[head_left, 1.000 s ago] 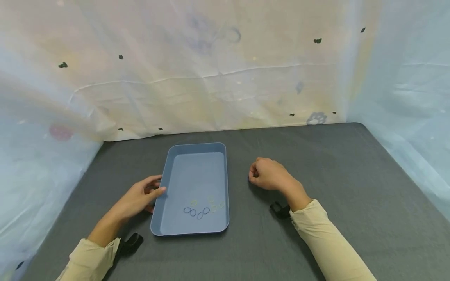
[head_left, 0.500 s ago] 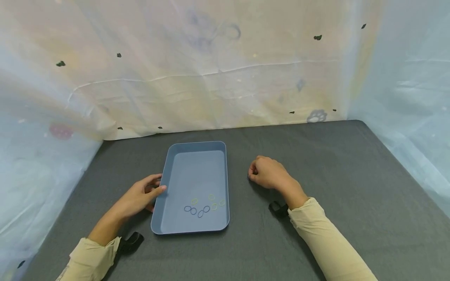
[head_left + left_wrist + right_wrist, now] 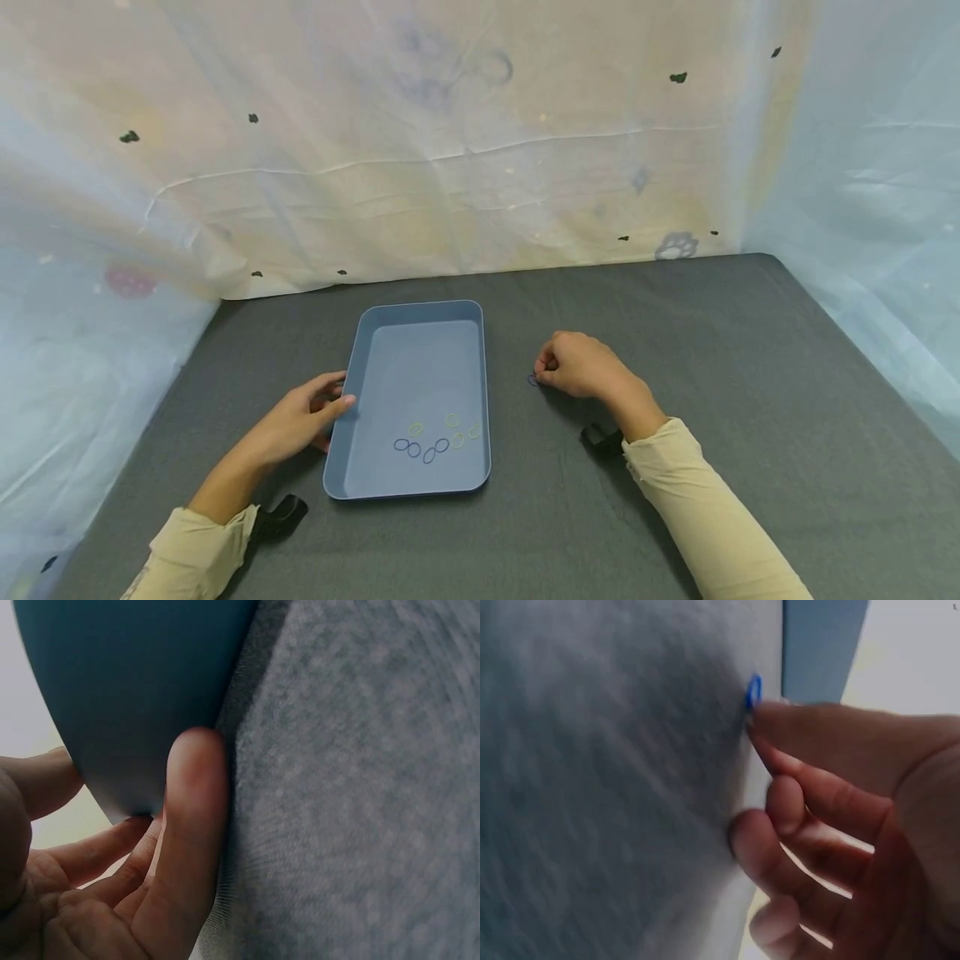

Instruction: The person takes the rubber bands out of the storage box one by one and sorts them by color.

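Observation:
A blue-grey tray lies on the dark cloth. My left hand grips its left side, thumb at the rim and fingers along the outer wall; in the left wrist view the tray's wall sits between thumb and fingers. To the right of the tray, my right hand is low over the cloth. Its thumb and index finger pinch a small blue rubber band, whose loop sticks out beyond the fingertips. Whether the band touches the cloth I cannot tell.
Several thin blue bands and several yellow bands lie in the tray's near half. Dark grey cloth covers the table. A pale printed curtain hangs along the back and sides.
My right hand has shifted slightly to the right, and the blue rubber band now shows at its fingertips. The left hand keeps its grip on the tray.

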{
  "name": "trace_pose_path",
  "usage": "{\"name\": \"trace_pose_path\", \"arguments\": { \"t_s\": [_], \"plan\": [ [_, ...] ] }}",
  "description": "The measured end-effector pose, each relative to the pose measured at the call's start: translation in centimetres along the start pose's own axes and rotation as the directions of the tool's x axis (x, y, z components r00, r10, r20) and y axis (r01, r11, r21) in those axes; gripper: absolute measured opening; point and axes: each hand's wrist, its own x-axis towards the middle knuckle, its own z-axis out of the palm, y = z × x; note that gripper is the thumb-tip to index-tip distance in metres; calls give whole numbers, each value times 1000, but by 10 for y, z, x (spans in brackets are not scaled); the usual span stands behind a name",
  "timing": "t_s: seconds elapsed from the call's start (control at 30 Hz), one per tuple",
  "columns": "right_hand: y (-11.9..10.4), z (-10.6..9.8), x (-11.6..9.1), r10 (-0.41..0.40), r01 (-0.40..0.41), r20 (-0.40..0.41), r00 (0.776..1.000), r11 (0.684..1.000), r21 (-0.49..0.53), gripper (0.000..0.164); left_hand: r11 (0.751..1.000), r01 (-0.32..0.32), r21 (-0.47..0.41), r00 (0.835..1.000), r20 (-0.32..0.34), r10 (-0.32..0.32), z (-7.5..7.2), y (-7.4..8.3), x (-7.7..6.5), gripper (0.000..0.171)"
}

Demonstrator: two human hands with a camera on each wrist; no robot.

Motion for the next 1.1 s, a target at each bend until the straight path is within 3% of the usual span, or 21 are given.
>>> {"name": "trace_pose_path", "arguments": {
  "t_s": [0.17, 0.33, 0.8, 1.1],
  "plan": [
    [3, -3, -1, -33, 33, 42, 999, 999, 0, 6, 1000, 4, 3, 1000, -2, -4, 0, -1, 0, 75],
    [3, -1, 0, -59, 59, 24, 998, 998, -10, 6, 1000, -10, 8, 1000, 1, 10, 1, -1, -1, 74],
    [0, 2, -1, -18, 18, -5, 1000, 1000, 15, 7, 1000, -30, -3, 999, 17, 30, 1, -4, -2, 72],
    [-19, -8, -5, -130, 134, -58, 990, 989, 59, 11, 995, -97, 26, 995, 3, 97, -1, -3, -1, 68]
  ]
}}
